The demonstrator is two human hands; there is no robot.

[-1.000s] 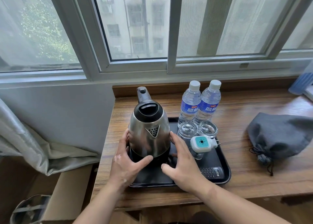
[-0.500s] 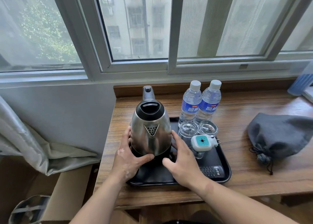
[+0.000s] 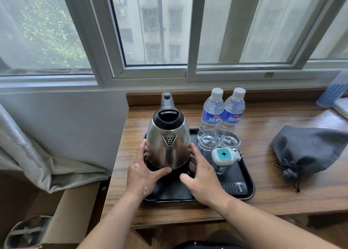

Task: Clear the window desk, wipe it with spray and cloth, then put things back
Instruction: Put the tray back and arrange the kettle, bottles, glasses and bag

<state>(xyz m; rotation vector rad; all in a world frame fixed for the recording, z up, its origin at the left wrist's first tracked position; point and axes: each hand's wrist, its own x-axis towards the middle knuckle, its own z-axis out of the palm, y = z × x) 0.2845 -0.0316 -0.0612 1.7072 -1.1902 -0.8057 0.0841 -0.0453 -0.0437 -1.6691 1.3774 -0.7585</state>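
Observation:
A steel kettle [image 3: 167, 141] with a black lid stands at the left of a black tray [image 3: 250, 184] on the wooden desk [image 3: 263, 120], spout towards me. My left hand [image 3: 143, 173] cups its lower left side, thumb curled across the front of its base. My right hand [image 3: 203, 179] curves round its lower right side, thumb held a little off the base. The tray also holds two water bottles [image 3: 222, 113], two upturned glasses [image 3: 219, 141], a white and teal plug-in device [image 3: 224, 155] and a black remote [image 3: 234, 187].
A grey drawstring pouch [image 3: 308, 149] lies on the desk to the right of the tray. A blue object [image 3: 333, 92] sits at the far right edge. A cardboard box [image 3: 71, 216] and a grey curtain [image 3: 28, 154] are below left of the desk. The window frame runs behind.
Both hands have slid the kettle a little farther back on the tray and turned it, so its handle now points straight away from me. My right thumb has come off the base.

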